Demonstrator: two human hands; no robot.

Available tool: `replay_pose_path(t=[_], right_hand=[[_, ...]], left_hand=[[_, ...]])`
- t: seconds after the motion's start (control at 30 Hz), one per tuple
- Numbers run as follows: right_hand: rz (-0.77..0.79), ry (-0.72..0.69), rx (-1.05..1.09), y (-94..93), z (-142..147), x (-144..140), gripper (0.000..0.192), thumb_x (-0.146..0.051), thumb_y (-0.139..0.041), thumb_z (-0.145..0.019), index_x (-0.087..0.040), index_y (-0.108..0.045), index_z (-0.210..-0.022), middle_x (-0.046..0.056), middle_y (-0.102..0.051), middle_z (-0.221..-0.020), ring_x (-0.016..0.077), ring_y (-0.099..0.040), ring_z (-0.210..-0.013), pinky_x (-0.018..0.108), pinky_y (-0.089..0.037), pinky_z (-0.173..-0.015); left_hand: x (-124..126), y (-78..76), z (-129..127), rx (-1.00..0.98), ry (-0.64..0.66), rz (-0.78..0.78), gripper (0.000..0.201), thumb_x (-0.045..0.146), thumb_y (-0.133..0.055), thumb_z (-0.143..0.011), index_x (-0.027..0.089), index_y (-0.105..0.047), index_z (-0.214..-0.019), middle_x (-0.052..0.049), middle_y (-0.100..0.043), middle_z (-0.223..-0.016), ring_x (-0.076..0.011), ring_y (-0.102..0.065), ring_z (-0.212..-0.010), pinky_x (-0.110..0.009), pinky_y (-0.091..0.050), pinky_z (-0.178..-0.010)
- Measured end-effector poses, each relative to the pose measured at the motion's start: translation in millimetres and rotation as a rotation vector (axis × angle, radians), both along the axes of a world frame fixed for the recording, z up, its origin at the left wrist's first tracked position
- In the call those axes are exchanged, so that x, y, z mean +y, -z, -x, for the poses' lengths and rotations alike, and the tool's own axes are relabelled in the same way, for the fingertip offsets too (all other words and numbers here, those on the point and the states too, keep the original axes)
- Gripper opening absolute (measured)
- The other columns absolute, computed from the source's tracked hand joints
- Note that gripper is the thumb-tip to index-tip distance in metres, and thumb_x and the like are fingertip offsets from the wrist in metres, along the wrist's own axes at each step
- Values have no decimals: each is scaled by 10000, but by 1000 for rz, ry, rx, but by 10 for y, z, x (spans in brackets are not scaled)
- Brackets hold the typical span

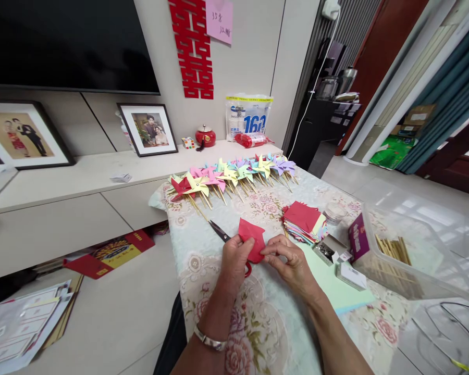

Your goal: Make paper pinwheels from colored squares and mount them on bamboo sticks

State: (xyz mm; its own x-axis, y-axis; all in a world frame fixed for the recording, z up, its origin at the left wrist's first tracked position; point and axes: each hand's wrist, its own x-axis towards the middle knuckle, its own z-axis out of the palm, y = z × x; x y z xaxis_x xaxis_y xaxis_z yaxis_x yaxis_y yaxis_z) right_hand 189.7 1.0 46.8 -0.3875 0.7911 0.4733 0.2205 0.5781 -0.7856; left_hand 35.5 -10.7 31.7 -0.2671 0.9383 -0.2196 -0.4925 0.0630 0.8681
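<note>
A piece of red paper (251,235), partly folded, is held between my two hands above the flowered tablecloth. My left hand (236,256) pinches it from the left with the thumb on top. At its lower right edge, the fingertips of my right hand (287,256) pinch the paper. Scissors (219,230) lie under my left hand, their dark blades pointing away and a red handle showing below the paper. Beyond my right hand is a stack of cut coloured paper (304,220), red on top. An opened small box of pins (328,250) stands to its right.
Rows of finished paper pinwheels (226,177) on sticks lie at the table's far side. A clear plastic bin (406,255) with wooden sticks stands right, beside a small white box (352,276) and pale green sheets (336,294). A TV cabinet (62,192) runs behind.
</note>
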Motion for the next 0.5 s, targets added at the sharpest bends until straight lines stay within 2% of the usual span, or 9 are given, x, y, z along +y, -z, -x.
replay_pose_path(t=[0.13,0.33,0.5], right_hand=[[29,-10,-9,-52,2,-9,109,-337,-698,-896,-267,-776,-864,44,-687,-843,207,-645,-817,327,-510,-742],[137,-10,-23,-75,-2,-16,172,-336,-658,-900,-223,-721,-786,33,-669,-798,186,-614,-758,295,-466,-694],[227,60,-30,-41,11,-11,167,-326,-664,-840,-206,-682,-727,16,-639,-729,167,-548,-677,282,-415,-634]], left_hand=[[6,34,1,56,28,-3,275,360,-769,-612,139,-728,-769,-21,-697,-659,-119,-556,-536,-225,-434,-530],[-46,-80,-34,68,68,-24,199,332,-760,-618,164,-719,-717,9,-660,-597,-100,-510,-496,-209,-395,-500],[-68,-112,-47,103,105,-28,206,318,-737,-629,159,-734,-759,-8,-697,-656,-120,-548,-543,-223,-429,-547]])
